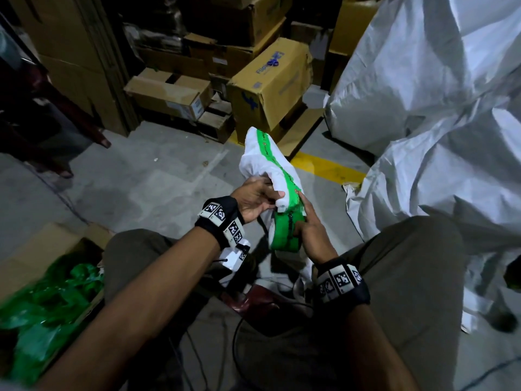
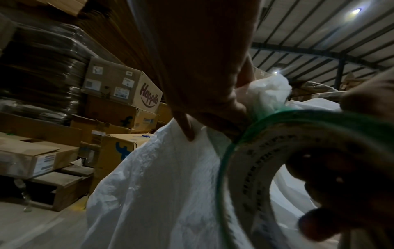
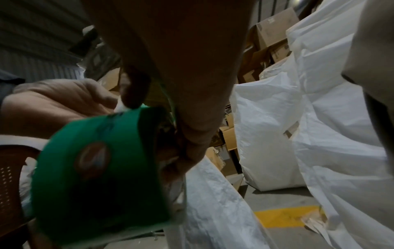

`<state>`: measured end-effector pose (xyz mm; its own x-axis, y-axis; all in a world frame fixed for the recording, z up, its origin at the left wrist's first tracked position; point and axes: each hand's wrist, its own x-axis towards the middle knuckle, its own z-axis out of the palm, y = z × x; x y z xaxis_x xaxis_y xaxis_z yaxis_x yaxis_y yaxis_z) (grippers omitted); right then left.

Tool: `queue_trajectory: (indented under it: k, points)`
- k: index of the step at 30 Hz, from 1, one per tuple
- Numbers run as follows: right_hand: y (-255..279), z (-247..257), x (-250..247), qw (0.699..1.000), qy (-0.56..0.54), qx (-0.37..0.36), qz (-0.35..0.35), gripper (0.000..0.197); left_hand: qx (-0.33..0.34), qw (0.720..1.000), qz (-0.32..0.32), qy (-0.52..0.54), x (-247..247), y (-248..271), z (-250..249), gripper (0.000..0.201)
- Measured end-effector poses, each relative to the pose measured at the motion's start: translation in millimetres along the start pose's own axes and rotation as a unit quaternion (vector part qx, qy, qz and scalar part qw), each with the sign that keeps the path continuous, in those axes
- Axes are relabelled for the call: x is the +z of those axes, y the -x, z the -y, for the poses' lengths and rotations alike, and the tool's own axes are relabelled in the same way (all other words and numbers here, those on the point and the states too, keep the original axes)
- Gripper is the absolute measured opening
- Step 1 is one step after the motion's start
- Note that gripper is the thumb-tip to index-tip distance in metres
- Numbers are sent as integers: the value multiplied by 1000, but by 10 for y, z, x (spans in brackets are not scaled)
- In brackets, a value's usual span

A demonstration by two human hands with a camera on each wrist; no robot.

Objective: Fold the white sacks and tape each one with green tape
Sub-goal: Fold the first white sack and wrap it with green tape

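My left hand [image 1: 255, 200] at frame centre, fingers curled round bunched end of folded white sack [image 1: 260, 158]; sack rises from grip toward upper centre, green tape strip [image 1: 277, 162] running along its right edge. My right hand [image 1: 308, 230] just right of and below left one, fingers clamped on green tape roll [image 1: 286, 231], roll pressed against sack's lower end. Right wrist view: fingers [image 3: 192, 139] hooked inside roll core. Big white sacks [image 1: 439, 114] heaped at right. Cardboard box of green plastic [image 1: 42, 300] lower left.
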<state>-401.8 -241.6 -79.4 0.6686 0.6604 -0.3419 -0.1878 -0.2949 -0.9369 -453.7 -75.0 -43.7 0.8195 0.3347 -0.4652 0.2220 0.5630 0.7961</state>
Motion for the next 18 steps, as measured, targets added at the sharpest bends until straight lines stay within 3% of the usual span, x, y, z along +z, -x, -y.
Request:
queue_trajectory:
  k: [3, 8, 14, 18]
  points:
    - [-59, -19, -53, 995, -100, 9, 14, 87, 14, 1000, 10, 22, -22, -8, 54, 39]
    - [-3, 121, -88, 977, -203, 64, -1, 72, 45, 997, -53, 44, -4, -56, 275, 55]
    - [-30, 61, -74, 987, -140, 69, 23, 88, 66, 993, -92, 18, 111, -64, 416, 68]
    - [-14, 73, -66, 999, 27, 21, 6, 83, 57, 994, -88, 23, 175, -63, 377, 60]
